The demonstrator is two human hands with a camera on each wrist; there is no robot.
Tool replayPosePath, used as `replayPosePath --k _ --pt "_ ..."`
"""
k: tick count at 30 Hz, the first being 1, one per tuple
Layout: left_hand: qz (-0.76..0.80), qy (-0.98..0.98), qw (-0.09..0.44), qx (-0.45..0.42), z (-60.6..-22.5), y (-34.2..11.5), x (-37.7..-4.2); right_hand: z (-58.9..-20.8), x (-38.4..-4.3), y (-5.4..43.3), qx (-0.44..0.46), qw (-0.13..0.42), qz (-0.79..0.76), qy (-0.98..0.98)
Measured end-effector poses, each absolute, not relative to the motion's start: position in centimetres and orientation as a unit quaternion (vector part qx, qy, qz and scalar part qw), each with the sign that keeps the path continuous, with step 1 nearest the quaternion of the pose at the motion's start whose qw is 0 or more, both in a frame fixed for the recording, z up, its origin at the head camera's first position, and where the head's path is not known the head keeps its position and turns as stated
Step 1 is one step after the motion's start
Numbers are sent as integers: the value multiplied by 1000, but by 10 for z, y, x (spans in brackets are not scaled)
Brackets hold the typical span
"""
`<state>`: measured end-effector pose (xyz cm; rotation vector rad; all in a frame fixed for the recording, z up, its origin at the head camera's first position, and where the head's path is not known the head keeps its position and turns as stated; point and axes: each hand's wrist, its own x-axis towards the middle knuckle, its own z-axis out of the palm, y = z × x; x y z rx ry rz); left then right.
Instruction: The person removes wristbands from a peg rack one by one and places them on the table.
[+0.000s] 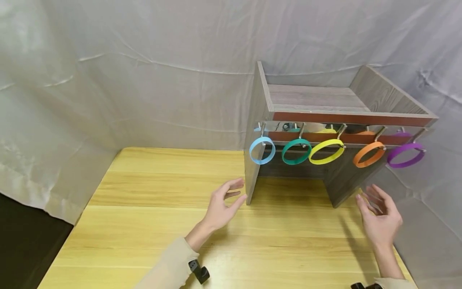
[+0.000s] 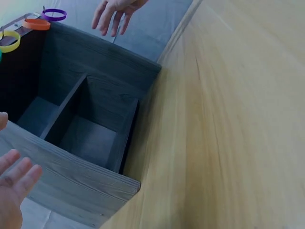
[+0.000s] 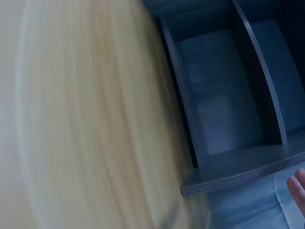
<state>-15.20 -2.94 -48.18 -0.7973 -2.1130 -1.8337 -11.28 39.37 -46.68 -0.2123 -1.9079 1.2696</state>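
Observation:
My left hand hovers beside the left side panel of a grey wood-grain shelf unit, fingers spread and the thumb apart. By the lower right side of the unit is my right hand, fingers gently bent with nothing in them. Across the unit's front, metal hooks hold a light blue ring, a green ring, a yellow ring, an orange ring and a purple ring. In the left wrist view, fingers of the left hand overlap the side panel.
The unit stands on a yellow wooden table, against a grey cloth backdrop. Inner dividers show in the wrist views. A dark area lies beyond the table's left edge.

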Motion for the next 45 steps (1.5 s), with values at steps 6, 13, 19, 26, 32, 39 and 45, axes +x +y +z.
replayPosePath --k 6,13,19,26,32,39,45 --pt "-624 -722 112 -279 -479 -19 -157 -461 -124 401 -88 405 506 -756" --pt "-628 -724 106 -265 -477 -9 -161 -457 -134 407 -83 385 523 -756" --pt "-628 -729 97 -254 -475 -4 -167 -460 -142 410 -46 400 568 -718" --pt "-632 -733 81 -237 -478 -1 -169 -469 -149 417 40 412 619 -668" --pt "-648 -719 81 -237 -477 2 -169 -471 -152 419 69 405 661 -628" --pt "-655 -716 73 -231 -475 5 -166 -469 -155 419 24 427 591 -684" --pt "-665 -712 62 -218 -474 8 -161 -469 -155 418 -8 424 597 -681"
